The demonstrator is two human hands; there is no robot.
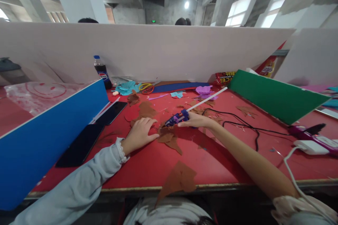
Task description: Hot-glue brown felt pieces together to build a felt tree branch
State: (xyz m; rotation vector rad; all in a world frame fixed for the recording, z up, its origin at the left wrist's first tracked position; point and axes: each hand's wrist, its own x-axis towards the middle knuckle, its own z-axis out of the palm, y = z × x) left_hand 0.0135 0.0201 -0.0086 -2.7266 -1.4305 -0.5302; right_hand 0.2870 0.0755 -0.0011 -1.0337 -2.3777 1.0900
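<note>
In the head view, my right hand (pixel 194 120) is wrapped round a small blue glue gun (pixel 176 117) with a long white glue stick (pixel 207 98) out of its back end. The gun's nozzle points left and down, over brown paper pieces (pixel 169 138) on the red table (pixel 148 165). My left hand (pixel 141 132) rests on the table left of the nozzle, palm down, its fingers somewhat spread and touching the edge of the brown pieces. Another brown piece (pixel 180 177) lies at the table's front edge.
A blue board (pixel 58 130) and phones (pixel 81 144) stand or lie at left; a green board (pixel 274 96) and power strip (pixel 322 142) are at right. Black cable (pixel 244 123) crosses the table. Behind are a cola bottle (pixel 102 72), scissors (pixel 148 88) and a white partition (pixel 158 54).
</note>
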